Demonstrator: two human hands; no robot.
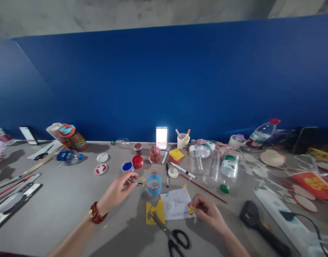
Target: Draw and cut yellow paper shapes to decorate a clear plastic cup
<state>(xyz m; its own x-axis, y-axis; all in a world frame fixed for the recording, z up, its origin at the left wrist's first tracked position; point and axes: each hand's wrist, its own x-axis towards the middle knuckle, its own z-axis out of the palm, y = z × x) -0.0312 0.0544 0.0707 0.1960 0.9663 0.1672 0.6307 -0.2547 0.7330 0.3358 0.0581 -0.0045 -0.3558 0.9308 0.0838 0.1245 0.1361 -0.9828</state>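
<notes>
My left hand [121,189], with a red bead bracelet on the wrist, is over the table just below the blue paint jar [127,166]. Its thumb and fingers are bent towards each other around a small dark thing too small to name. My right hand [206,210] pinches a small yellow cutout with black marks [191,210] at the right edge of a white drawn-on paper [177,203]. Black-handled scissors [168,233] lie with their blades on a yellow paper [160,210]. A blue-rimmed clear cup [153,184] stands between the hands. Small yellow pieces [143,179] lie left of it.
Red paint jar [137,161], pen cup [183,141] and plastic bottles [229,167] line the back. A black-handled tool [260,225] and a power strip [287,221] lie right. Left are sticks, a black-and-white case [15,207] and small scissors [42,155]. A blue partition [164,82] rises behind.
</notes>
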